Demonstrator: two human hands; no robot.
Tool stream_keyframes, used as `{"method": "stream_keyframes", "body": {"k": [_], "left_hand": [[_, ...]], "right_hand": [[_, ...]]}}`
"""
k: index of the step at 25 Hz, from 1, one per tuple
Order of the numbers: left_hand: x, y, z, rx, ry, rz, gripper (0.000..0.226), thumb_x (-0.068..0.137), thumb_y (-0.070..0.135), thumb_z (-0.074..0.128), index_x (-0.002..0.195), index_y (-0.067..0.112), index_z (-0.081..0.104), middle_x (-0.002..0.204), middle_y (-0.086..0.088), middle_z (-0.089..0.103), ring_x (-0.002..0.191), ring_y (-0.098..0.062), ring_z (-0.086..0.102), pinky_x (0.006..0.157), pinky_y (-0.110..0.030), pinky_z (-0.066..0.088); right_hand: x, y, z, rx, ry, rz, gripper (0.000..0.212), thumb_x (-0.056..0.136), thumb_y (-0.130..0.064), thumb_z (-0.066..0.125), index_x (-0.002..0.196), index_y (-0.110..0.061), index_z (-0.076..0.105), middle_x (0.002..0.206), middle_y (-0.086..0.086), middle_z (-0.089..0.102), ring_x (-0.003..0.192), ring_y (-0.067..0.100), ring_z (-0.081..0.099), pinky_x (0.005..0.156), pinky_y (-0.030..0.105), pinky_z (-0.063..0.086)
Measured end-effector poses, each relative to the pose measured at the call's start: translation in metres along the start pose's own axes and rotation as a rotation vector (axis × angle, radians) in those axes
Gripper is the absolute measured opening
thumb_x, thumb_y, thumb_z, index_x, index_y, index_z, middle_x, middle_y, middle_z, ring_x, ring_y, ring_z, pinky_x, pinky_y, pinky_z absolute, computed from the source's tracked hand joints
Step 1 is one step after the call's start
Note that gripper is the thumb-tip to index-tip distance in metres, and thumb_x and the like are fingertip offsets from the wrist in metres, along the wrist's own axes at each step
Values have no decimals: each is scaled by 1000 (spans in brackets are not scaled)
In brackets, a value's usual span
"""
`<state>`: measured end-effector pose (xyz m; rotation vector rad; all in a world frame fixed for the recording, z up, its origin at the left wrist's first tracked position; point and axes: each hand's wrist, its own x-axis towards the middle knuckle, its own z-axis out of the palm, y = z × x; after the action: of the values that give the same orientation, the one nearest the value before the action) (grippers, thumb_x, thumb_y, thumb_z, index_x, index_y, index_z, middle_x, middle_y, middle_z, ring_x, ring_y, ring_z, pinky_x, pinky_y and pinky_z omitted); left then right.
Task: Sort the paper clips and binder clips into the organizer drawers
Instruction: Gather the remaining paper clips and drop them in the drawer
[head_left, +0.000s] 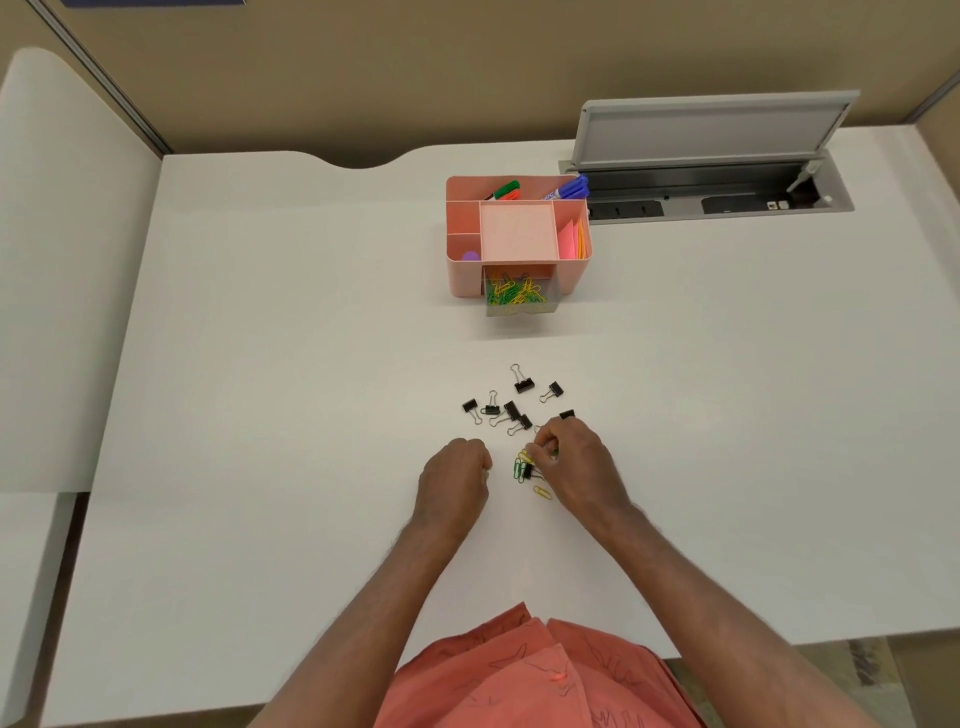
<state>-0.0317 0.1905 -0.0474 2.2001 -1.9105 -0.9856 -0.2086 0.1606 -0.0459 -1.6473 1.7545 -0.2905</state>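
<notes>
Spreading across most of the view, the white rectangular desk (260, 415) carries everything else. Toward its far side stands the pink plastic desk organizer (464, 278), boxy with rounded corners and split on top into several compartments; green, red and blue markers (566, 189) lean in its rear section and pink sticky notes (571, 239) stand in the right one. Its clear plastic drawer (519, 306) is pulled out at the front and holds a tangle of yellow and green paper clips. To the right of the organizer, a grey cable hatch (717, 130) set into the desk stands with its lid raised.

Nearer the person, the small black binder clips with silver wire handles (523, 383) lie scattered on the desk, apart from one another or just touching. Just beside them, a small heap of yellow and green paper clips (519, 467) lies between the hands, with one black binder clip mixed in and one yellow clip lying a little apart.

The right hand (571, 457) pinches at the top of this heap, fingertips together on a yellow clip. The left hand (457, 467) is curled into a fist on the desk; whether it holds anything cannot be told.
</notes>
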Motion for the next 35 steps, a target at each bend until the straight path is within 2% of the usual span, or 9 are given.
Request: {"method": "stream_keyframes", "body": {"k": [6, 13, 16, 18, 22, 25, 28, 32, 35], "left_hand": [[-5, 2, 3, -139, 52, -24, 19, 97, 12, 58, 112, 16, 68, 106, 2, 67, 96, -18, 64, 80, -30, 50], [-1, 9, 5, -166, 48, 0, 19, 95, 9, 61, 112, 16, 66, 107, 1, 65, 95, -18, 62, 76, -26, 45], [-2, 10, 8, -127, 64, -7, 19, 96, 10, 61, 113, 16, 63, 111, 0, 63, 97, -20, 62, 75, -25, 41], [1, 12, 8, -98, 74, -16, 22, 96, 8, 59, 116, 16, 63, 113, -2, 64, 99, -21, 62, 75, -26, 40], [5, 19, 4, -58, 52, -38, 26, 95, 9, 51, 115, 19, 64, 111, 1, 65, 99, -23, 63, 74, -29, 41], [7, 26, 0, -320, 51, -86, 19, 92, 13, 56, 102, 24, 68, 93, 11, 68, 80, -11, 63, 67, -23, 46], [9, 41, -8, -629, 21, -70, 9, 90, 16, 69, 92, 25, 70, 85, 10, 69, 63, 2, 56, 62, -14, 44], [4, 51, -12, -673, -18, 4, 10, 91, 17, 70, 93, 26, 71, 91, 12, 72, 64, 3, 59, 57, -11, 46], [-1, 46, -11, -663, 38, 37, 12, 93, 15, 67, 95, 26, 71, 90, 12, 72, 67, 1, 60, 59, -13, 48]], "right_hand": [[-2, -16, 4, -181, -86, 28, 40, 76, -47, 82, 91, -21, 57, 95, -7, 58, 85, 16, 58, 73, 32, 49], [3, -31, 6, -325, -138, 55, 8, 89, -26, 70, 93, -19, 70, 98, 1, 70, 90, 24, 66, 78, 39, 57], [7, -33, 5, -321, -149, 43, 6, 87, -20, 65, 90, -20, 70, 94, -2, 70, 88, 22, 65, 74, 35, 56], [10, -29, 1, -207, -155, 69, 5, 84, -22, 66, 89, -24, 68, 91, -8, 69, 84, 17, 65, 71, 31, 53], [13, -16, -17, 269, -119, 247, 10, 78, -22, 70, 86, -17, 68, 74, -8, 70, 64, 10, 61, 62, 25, 50], [7, -11, -27, 634, -162, 377, 15, 87, -14, 63, 98, -4, 65, 83, 7, 71, 71, 16, 66, 67, 29, 57], [5, -8, -27, 811, -223, 448, 19, 96, -11, 54, 108, -2, 66, 90, 11, 73, 79, 19, 70, 78, 34, 60], [1, -7, -23, 1122, -291, 528, 31, 96, -9, 45, 110, 3, 70, 111, 24, 73, 102, 32, 71, 92, 41, 59], [-2, -6, -26, 1214, -278, 556, 30, 98, -12, 45, 106, 1, 70, 100, 24, 72, 94, 31, 69, 83, 38, 60]]}}
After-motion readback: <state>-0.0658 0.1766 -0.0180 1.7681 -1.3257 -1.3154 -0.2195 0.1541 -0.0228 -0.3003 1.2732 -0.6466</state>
